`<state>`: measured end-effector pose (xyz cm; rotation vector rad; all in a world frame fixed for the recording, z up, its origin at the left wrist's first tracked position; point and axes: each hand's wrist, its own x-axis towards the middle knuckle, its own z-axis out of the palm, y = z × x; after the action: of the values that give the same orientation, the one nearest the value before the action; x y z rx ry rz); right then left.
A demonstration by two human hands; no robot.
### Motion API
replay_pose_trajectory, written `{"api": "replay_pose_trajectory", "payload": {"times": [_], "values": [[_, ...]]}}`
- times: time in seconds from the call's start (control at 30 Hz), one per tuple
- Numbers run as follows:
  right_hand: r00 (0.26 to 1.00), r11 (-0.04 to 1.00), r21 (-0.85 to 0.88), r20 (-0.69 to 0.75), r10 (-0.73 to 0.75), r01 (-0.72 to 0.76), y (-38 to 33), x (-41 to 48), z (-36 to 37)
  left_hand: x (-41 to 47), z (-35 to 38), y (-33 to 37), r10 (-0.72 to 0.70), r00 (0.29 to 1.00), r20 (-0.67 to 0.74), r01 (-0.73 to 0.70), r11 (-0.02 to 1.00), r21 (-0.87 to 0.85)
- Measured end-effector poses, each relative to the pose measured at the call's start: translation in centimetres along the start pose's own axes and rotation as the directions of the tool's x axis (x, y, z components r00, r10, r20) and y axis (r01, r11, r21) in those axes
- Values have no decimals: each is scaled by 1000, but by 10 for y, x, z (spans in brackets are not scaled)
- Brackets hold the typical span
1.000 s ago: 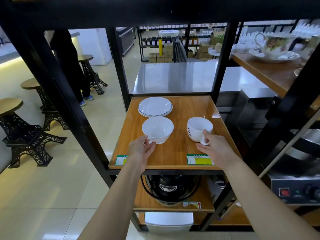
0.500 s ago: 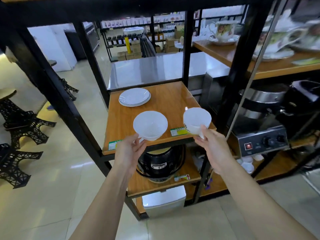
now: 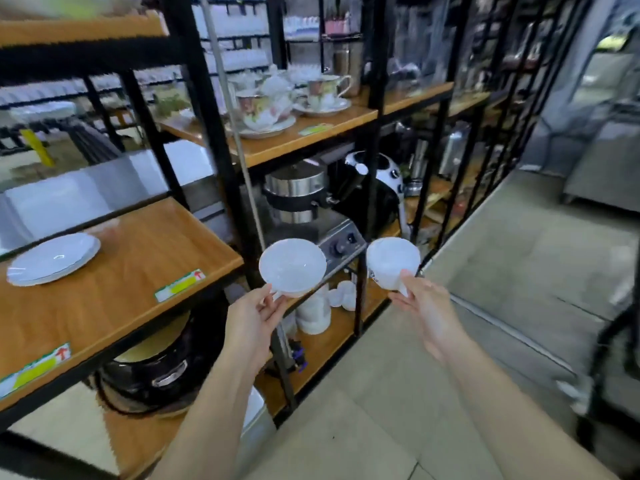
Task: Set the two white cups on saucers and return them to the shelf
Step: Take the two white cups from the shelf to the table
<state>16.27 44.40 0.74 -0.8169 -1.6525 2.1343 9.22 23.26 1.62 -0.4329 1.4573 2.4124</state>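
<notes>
Off the wooden shelf (image 3: 114,271), right of its front edge, a person carries two white cups. The stacked saucers (image 3: 52,258) sit on its far left, unused: nothing is paired yet. The left hand (image 3: 254,318) pinches the wide cup (image 3: 292,266); the right hand (image 3: 427,306) grips the taller cup (image 3: 393,263).

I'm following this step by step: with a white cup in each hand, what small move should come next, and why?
Probably carry the wide cup in the left hand back left to the stacked saucers on the wooden shelf. Both cups hang in the air off the shelf, the taller cup in the right hand, and the saucers lie bare.
</notes>
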Motion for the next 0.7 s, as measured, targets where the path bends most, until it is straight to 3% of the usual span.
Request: {"api": "replay_pose_trajectory", "payload": {"times": [0.17,0.4,0.7], "values": [[976,997,41,-210,-49,59,-29,-9,-122,-18,99,-57,-68,983,170,49,992,115],[907,990,73,-414,-80,120,-52,-28,-303,-72,243,-162,-236,907,349,198,970,141],[774,985,86,-631,-63,150,-59,-52,-492,-142,384,-293,-450,783,430,359,891,278]]}}
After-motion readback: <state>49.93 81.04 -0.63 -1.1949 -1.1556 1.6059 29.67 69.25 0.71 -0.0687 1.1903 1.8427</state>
